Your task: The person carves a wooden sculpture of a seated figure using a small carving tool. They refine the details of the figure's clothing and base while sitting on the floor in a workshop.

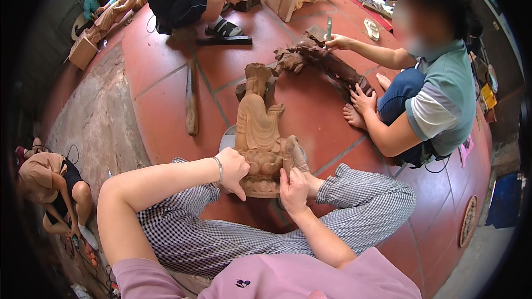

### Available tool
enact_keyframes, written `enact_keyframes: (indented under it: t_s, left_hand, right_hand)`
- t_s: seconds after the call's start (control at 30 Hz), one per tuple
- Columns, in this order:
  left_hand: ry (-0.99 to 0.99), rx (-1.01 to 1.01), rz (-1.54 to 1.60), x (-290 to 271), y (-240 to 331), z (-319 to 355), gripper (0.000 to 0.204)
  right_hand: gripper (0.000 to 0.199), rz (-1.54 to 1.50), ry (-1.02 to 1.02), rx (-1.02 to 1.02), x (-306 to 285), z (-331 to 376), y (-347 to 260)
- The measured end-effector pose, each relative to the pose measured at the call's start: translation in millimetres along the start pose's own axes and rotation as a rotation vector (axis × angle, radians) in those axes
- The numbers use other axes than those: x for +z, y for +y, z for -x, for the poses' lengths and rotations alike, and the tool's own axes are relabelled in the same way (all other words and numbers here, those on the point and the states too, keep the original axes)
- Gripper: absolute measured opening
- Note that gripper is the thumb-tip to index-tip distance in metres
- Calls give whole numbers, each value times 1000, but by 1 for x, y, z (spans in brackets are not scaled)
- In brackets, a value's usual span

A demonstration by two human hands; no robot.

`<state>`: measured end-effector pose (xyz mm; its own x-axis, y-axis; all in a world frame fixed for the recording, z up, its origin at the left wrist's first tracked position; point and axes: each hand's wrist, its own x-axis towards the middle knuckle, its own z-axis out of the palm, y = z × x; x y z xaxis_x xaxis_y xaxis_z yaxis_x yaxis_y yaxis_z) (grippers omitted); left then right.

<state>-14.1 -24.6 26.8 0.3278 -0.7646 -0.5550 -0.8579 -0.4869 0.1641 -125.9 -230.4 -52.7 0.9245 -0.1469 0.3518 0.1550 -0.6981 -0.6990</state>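
1. While the left hand (231,169) sits half-curled, thumb downward, at the wooden figure's (257,122) lower left, the right hand (294,190) bends at its lower right; I can't tell whether either grips.
2. Between them, just ahead, the figure stands, long axis running away, head farthest.
3. Both hands look equally near its base.

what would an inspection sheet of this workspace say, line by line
Surface: red tiled floor, rough grey patch at left.
Job's things: carved wooden figure, upright in front of the person.
Clutter: long wooden bar beyond the figure, to its left; pale sandal farther off.
Hands: left hand at the base's left side; right hand at its right, fingers curled, grip unclear.
Cables: thin dark cord beside the co-worker at right.
Surroundings: that co-worker touches a dark wooden piece; other people farther off.
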Motion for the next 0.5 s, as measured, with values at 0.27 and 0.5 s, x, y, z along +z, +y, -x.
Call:
enact_keyframes:
  t_s: [0.27,0.5]
  left_hand:
    - [-7,-9,19,-1,-2,0,76]
    - [-13,-6,-1,-6,-1,0,77]
  right_hand:
    - [21,33,16,10,5,-13,-1]
    - [24,29,55,-42,8,-13,7]
